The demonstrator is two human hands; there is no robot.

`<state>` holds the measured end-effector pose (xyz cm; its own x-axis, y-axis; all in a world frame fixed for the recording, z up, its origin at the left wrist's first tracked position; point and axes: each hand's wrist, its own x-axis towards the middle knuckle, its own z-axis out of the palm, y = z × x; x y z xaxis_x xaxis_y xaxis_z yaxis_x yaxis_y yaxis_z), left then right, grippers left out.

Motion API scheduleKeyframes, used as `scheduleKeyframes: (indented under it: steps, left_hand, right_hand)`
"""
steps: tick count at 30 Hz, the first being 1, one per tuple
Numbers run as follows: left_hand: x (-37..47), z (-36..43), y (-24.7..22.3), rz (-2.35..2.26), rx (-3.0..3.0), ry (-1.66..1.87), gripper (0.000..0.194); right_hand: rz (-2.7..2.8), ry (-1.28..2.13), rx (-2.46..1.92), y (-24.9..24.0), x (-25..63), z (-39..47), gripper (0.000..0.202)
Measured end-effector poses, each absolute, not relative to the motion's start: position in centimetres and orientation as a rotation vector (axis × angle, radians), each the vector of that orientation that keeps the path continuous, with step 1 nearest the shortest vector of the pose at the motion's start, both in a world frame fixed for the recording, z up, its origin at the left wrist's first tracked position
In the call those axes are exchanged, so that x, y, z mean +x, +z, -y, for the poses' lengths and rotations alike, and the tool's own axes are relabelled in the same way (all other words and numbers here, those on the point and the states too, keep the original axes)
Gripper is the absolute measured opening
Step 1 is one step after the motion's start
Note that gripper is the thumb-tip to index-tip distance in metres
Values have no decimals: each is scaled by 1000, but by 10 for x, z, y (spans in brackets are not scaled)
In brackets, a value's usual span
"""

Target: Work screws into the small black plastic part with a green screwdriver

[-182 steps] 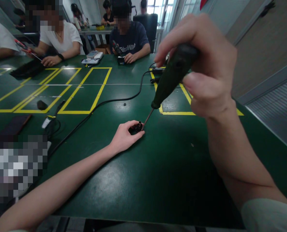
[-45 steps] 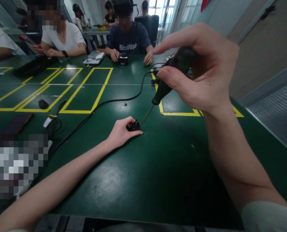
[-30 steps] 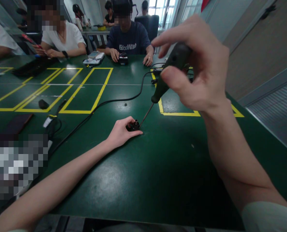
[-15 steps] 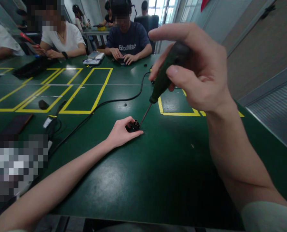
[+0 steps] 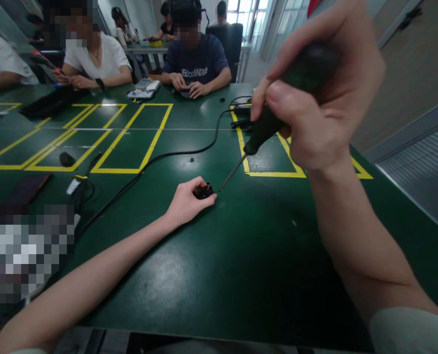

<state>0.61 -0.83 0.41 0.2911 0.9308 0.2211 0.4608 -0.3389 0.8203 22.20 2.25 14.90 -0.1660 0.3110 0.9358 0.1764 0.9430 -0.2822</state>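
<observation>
My left hand [image 5: 189, 199] rests on the green table, thumb and fingers closed around a small black part [image 5: 203, 191]. A short metal cylinder stands up from that part; its exact kind cannot be made out. My right hand [image 5: 318, 98] grips a screwdriver [image 5: 265, 129] by its dark green handle, held tilted above the table. The thin shaft slants down to the left, and its tip is just right of the black part, apart from it and close to my left thumb.
A black cable [image 5: 174, 154] runs across the table [image 5: 219, 275] to black items [image 5: 243, 125] behind the screwdriver. Yellow tape [image 5: 119, 171] marks rectangles. At left lie a dark flat object [image 5: 25, 191] and a cable bundle [image 5: 80, 184]. Co-workers [image 5: 198, 59] sit opposite, their hands on small objects.
My right hand has moved right and tilted the screwdriver lower. Its tip has come off the black part to the right. The left hand has barely shifted.
</observation>
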Motion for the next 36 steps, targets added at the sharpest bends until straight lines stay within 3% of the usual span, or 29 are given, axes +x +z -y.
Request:
scheduleKeyframes:
  steps: [8,12,19,36]
  left_hand:
    - [2,6,-2,-1316,1916,974,45]
    - [-2,4,1,-1153,1961,944,66]
    - [-8,-5,-1,-929,1795,821,30]
    - [1,2,-3,-1099,1848,935,29]
  right_hand:
    - [1618,113,-316,149,217,-25,1]
    - [1649,178,-215,151,213,-20,4]
    - [1759,184,-249,153,216,-19,12]
    - [1802,191,-342,145,216,-27,31]
